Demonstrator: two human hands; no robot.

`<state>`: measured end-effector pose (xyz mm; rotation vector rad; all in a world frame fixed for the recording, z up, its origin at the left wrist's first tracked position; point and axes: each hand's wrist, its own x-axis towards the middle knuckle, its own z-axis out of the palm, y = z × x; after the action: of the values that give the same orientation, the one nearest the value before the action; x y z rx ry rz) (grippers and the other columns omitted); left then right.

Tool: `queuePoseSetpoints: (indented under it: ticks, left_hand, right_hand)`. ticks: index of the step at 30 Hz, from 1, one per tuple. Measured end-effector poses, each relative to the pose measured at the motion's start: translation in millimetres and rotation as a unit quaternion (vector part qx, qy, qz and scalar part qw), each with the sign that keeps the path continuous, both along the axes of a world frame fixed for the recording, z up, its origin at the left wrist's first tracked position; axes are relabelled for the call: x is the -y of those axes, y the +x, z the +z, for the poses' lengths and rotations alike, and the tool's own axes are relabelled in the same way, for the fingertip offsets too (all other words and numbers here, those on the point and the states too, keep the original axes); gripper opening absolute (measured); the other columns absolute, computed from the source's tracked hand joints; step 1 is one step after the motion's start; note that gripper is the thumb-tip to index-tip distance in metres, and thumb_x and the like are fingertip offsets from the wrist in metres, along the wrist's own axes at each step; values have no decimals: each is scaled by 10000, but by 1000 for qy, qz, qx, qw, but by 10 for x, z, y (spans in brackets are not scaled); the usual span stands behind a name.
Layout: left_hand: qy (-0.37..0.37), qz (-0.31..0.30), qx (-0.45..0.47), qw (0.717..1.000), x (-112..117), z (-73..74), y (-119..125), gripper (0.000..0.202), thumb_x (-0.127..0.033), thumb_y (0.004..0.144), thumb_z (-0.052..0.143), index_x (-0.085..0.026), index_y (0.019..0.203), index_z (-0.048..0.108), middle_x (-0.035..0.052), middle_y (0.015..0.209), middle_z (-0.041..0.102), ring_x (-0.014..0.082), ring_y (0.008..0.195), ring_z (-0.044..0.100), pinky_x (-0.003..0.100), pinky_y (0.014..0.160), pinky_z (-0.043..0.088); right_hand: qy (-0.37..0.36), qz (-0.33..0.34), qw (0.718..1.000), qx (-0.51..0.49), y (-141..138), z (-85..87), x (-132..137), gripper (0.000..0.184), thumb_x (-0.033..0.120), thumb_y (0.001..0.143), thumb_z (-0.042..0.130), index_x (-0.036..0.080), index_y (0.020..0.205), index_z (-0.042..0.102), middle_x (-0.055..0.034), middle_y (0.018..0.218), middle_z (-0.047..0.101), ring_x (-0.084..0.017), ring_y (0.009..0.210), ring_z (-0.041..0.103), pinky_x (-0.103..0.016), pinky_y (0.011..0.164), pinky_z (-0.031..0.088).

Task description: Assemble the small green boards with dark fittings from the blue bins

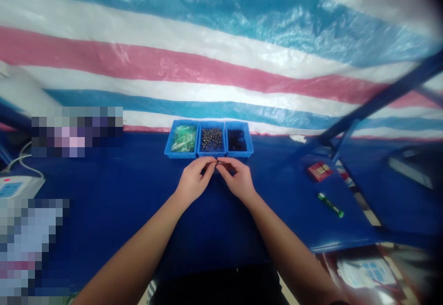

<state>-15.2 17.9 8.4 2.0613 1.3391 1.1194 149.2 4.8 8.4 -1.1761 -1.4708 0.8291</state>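
My left hand [197,178] and my right hand [237,176] meet in front of the blue bins, each with thumb and fingers closed in a pinch. Between their fingertips is a small metal part [218,162], too tiny to name more exactly. Just beyond the hands stands the middle blue bin [212,154], holding many small metal fittings [212,139]. To its left, a blue bin [180,155] contains green and clear pieces [184,138] that look like plastic packets. The right-hand blue bin [239,154] has black small parts [237,141] in it.
On the right of the blue table [114,217] lie a red box [319,171] and a green tube [330,205]. A white device [20,187] with a cable is at the left edge. Striped sheeting [207,69] hangs behind, and a blue metal frame [377,97] slants on the right.
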Motion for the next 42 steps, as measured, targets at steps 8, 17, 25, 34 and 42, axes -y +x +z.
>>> queuePoseSetpoints:
  ticks: [8, 17, 25, 34, 42]
  left_hand:
    - [-14, -12, -11, 1000, -3, 0, -14, 225, -343, 930, 493, -217, 1018, 657, 50, 1009, 709, 171, 888, 669, 290, 853, 528]
    - [-11, 4, 1, 1000, 7, -3, -1, 235, -345, 915, 532, -220, 1072, 655, 42, 1011, 712, 154, 835, 672, 265, 798, 539]
    - [20, 4, 0, 1000, -11, -17, -8, 204, -333, 923, 528, -208, 990, 675, 41, 975, 717, 156, 850, 669, 279, 850, 526]
    - [-26, -23, -20, 999, 22, 74, 1, 217, -325, 962, 436, -201, 990, 612, 21, 918, 687, 130, 797, 643, 230, 770, 502]
    - [-11, -5, -17, 1000, 37, 62, 1, 241, -349, 936, 491, -204, 1082, 617, 47, 1002, 693, 150, 827, 647, 246, 760, 517]
  right_hand:
    - [1, -1, 1000, -14, -10, 22, 10, 269, 354, 839, 647, 229, 1070, 705, -49, 978, 729, -184, 827, 681, -330, 794, 559]
    - [-19, -11, 999, -32, 1, 8, 9, 262, 364, 843, 647, 227, 1055, 714, -53, 975, 731, -189, 833, 689, -328, 791, 566]
    - [-35, 11, 997, -72, -4, -16, 6, 296, 360, 833, 665, 207, 1084, 700, -54, 929, 731, -175, 770, 694, -317, 770, 581]
    - [-16, 17, 998, -57, -9, -30, 7, 274, 349, 813, 688, 228, 1058, 713, -54, 975, 732, -188, 820, 698, -335, 794, 583]
    - [-22, 2, 998, -61, 6, 0, 4, 259, 345, 829, 673, 226, 1055, 718, -56, 978, 734, -198, 848, 702, -335, 803, 584]
